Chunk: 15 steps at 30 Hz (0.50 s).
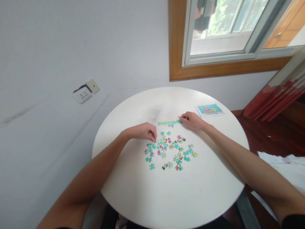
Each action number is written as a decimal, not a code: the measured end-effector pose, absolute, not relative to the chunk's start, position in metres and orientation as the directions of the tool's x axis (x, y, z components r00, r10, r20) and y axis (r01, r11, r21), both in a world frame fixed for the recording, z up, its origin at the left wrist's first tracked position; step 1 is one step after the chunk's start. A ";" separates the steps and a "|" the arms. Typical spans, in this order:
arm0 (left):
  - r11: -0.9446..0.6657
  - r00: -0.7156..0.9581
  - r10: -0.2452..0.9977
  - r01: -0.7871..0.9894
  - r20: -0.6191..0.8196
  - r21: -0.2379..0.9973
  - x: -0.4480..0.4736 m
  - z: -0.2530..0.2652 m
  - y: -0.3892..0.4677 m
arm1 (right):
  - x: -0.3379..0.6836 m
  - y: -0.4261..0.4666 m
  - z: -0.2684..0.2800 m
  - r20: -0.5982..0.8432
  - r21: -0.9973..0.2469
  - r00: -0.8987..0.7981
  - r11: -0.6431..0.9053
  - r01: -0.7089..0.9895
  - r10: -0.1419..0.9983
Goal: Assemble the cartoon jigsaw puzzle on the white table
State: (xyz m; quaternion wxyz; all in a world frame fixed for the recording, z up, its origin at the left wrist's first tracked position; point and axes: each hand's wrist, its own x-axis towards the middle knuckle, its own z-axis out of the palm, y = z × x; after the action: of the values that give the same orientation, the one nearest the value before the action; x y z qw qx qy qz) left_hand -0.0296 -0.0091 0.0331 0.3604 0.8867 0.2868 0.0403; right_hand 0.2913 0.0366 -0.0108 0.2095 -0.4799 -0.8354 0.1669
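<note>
My left hand (147, 131) is closed in a pinch at the upper left of the scattered jigsaw puzzle pieces (164, 147). A small jigsaw piece (155, 141) shows at its fingertips. Above the loose pieces lies a short joined strip of teal puzzle pieces (169, 123). My right hand (192, 120) is at the strip's right end, with thumb and fingers curled together on the end piece, which they partly cover. The loose pieces are teal, pink, yellow and pale green, and several of them touch or overlap.
A picture card (209, 110) with a teal cartoon print lies at the back right of the round white table (152, 194). Behind the table are a wall with a socket (82, 94) and a wood-framed window (177, 41). White papers (286, 168) are at the right.
</note>
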 end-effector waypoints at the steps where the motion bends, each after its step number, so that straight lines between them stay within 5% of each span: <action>1: -0.577 0.830 0.543 0.479 -0.127 0.661 -0.030 0.033 -0.009 | 0.291 0.036 -0.010 0.189 -0.481 -0.451 0.483 0.732 0.872; 15: -0.592 0.826 0.547 0.496 -0.135 0.635 -0.031 0.034 -0.009 | 0.291 0.036 -0.009 0.177 -0.473 -0.458 0.483 0.736 0.871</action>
State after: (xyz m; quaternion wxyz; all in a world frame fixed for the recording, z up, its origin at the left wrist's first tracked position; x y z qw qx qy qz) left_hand -0.0310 -0.0085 0.0337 0.3441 0.8915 0.2923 0.0370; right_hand 0.2909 0.0359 -0.0086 0.2016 -0.4800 -0.8373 0.1670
